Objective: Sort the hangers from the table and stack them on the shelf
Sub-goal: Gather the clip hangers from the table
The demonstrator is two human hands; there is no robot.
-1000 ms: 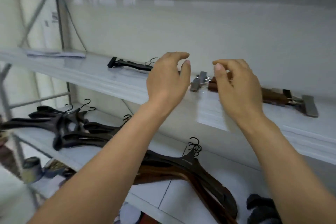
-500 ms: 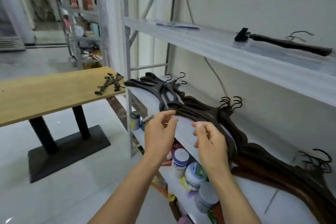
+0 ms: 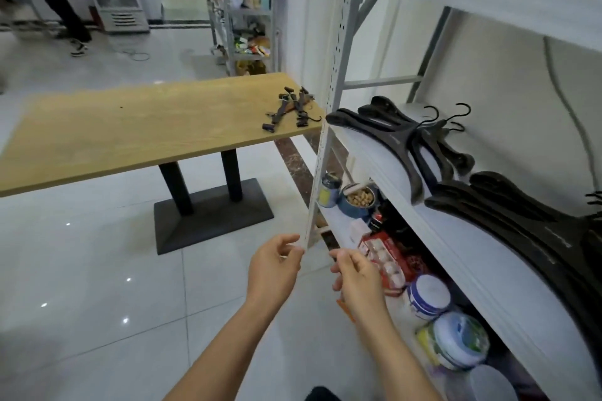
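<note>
A small heap of dark clip hangers (image 3: 291, 107) lies at the right end of the wooden table (image 3: 136, 130), close to the shelf post. Two stacks of black coat hangers (image 3: 407, 137) (image 3: 521, 218) lie on the white middle shelf (image 3: 456, 247) at right. My left hand (image 3: 273, 267) and my right hand (image 3: 358, 273) hang in front of me, low and near the shelf post, with loosely curled fingers and nothing in them. Both are well short of the table.
The perforated grey shelf post (image 3: 325, 107) stands between the table and the shelf. Tins, jars and packets (image 3: 430, 296) fill the bottom shelf. A second rack (image 3: 244, 3) stands behind the table. A person's legs (image 3: 62, 0) are at the far left. Tiled floor lies around the table's black base (image 3: 211, 212).
My view has swung left and down from the upper shelf to the table. Both hands came off the clip hangers on the top shelf and dropped low, holding nothing.
</note>
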